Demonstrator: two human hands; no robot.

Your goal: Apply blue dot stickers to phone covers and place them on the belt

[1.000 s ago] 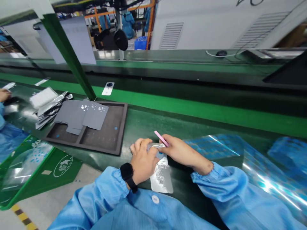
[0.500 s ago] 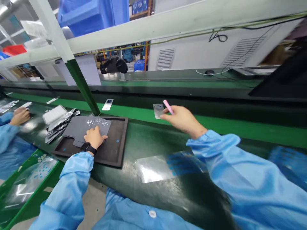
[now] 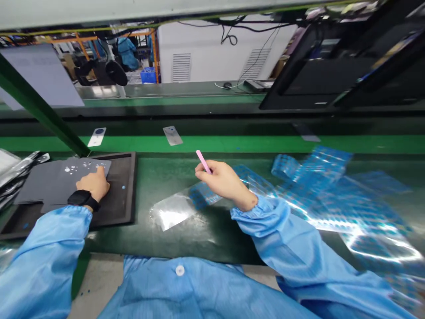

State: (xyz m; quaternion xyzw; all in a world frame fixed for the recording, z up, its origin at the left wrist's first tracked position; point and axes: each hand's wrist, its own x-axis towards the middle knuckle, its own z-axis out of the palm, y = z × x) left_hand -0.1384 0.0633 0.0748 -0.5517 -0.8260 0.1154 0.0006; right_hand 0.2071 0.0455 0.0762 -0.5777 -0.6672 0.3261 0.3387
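Observation:
My left hand (image 3: 93, 185), with a black watch at the wrist, rests on flat dark grey plates (image 3: 49, 179) that have small round holes. One finger stretches out over the holes and the hand is not closed around a plate. The plates lie overlapping in a dark shallow tray (image 3: 133, 190). My right hand (image 3: 224, 179) is closed on a slim pink pen-like stick (image 3: 203, 161), which points up and left above the bench. Just beyond it, a small silver plate (image 3: 172, 135) lies on the green strip (image 3: 206, 144), apart from my fingers.
Clear film (image 3: 174, 210) with blue dots lies under my right hand. More blue-dotted sheets (image 3: 325, 177) are heaped at right. Another silver plate (image 3: 97, 137) is on the strip near a green post (image 3: 43, 108). Silvery pouches (image 3: 23, 170) lie far left; dark monitors (image 3: 318, 71) stand back right.
My view has swung right. My right hand has drawn back from the silver plate on the strip, still holding the pink stick. My left hand stays on the grey plates.

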